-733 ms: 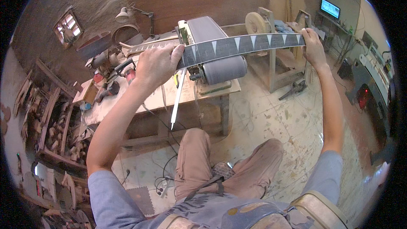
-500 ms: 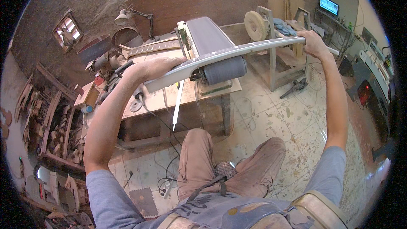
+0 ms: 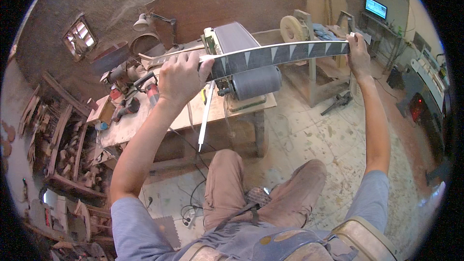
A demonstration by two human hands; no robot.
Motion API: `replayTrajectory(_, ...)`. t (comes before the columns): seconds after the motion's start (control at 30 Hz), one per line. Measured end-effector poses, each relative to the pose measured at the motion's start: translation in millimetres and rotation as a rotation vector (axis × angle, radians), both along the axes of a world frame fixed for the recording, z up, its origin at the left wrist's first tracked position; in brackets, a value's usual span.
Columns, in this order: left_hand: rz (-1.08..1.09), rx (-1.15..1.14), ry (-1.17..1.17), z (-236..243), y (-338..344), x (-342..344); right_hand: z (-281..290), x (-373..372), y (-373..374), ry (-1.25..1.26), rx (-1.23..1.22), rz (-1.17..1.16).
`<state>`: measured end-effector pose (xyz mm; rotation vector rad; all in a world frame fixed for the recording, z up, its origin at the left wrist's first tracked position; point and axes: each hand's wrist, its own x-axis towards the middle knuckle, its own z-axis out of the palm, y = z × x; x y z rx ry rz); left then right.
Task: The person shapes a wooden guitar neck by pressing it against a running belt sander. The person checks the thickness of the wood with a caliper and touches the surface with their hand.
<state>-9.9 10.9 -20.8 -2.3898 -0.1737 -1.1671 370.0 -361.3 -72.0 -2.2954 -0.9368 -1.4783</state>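
Between my two hands I hold up a long, slightly curved strip [image 3: 285, 53], its dark face set with pale triangles and its edges white. My left hand [image 3: 181, 77] is closed round its left end, thumb along the dark face. At the far right end, my right hand [image 3: 358, 55] grips it with bent fingers. Just behind and below the strip stands a belt sander [image 3: 257, 83] with a grey belt running back from a front roller. I cannot tell whether strip and belt touch.
A workbench [image 3: 181, 123] carries the sander, a red-and-black power tool [image 3: 152, 93] and a desk lamp [image 3: 141, 23]. A thin white rod [image 3: 206, 118] juts past its front edge. Right of it stands a round buffing wheel [image 3: 293, 29] on a wooden frame. Cords lie on the dusty tiled floor.
The strip has been rolled so its dark, triangle-patterned face now shows instead of mainly its white edge. My left hand has turned and shifted with it; my right hand stays at the right end.
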Motion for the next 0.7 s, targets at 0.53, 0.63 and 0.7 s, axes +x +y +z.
replayTrajectory(0.53, 0.095, -1.175, 0.914, 30.6, 25.7, -16.2, 69.8, -20.4, 12.1, 0.528, -0.552, 0.097)
replayTrajectory(0.63, -0.005, -0.373, 0.708, 11.5, 47.9, -30.9, 57.9, -24.2, 23.0, 0.378, -0.453, 0.200)
replayTrajectory(0.7, 0.041, -0.369, 0.498, 17.0, 15.0, -30.7, 30.9, -16.2, 13.8, 0.203, -0.262, 0.256)
